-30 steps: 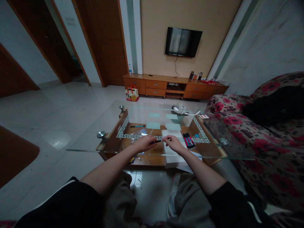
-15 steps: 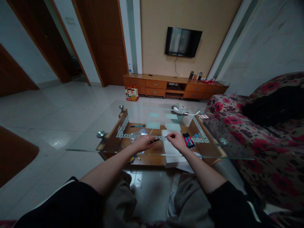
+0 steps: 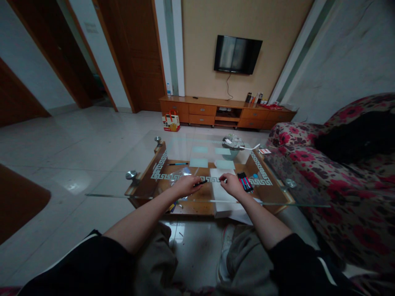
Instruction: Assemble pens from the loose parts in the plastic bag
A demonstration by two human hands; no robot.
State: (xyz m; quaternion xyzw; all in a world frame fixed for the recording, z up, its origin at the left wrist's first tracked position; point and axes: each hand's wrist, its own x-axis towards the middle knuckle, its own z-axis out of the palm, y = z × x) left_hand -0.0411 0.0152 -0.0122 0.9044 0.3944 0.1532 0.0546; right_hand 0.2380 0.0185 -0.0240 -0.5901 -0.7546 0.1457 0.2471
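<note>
My left hand (image 3: 187,186) is closed round a dark pen (image 3: 202,182) whose tip points right over the glass coffee table (image 3: 145,158). My right hand (image 3: 230,185) is curled in a pinch above a white sheet of paper (image 3: 220,193), a short way right of the pen tip; what it pinches is too small to make out. A row of red, black and blue pens (image 3: 245,181) lies just right of my right hand. A clear plastic bag (image 3: 182,174) lies under my left hand.
A single blue pen (image 3: 179,164) lies farther back on the table, with a small basket of clutter (image 3: 232,146) at the far end. A flowered sofa (image 3: 333,172) stands right. A TV stand (image 3: 225,112) and a gift bag (image 3: 171,121) are beyond.
My hands have drawn apart: the right hand left the pen's tip and moved right, towards the row of pens. The left hand keeps the pen, nearly still.
</note>
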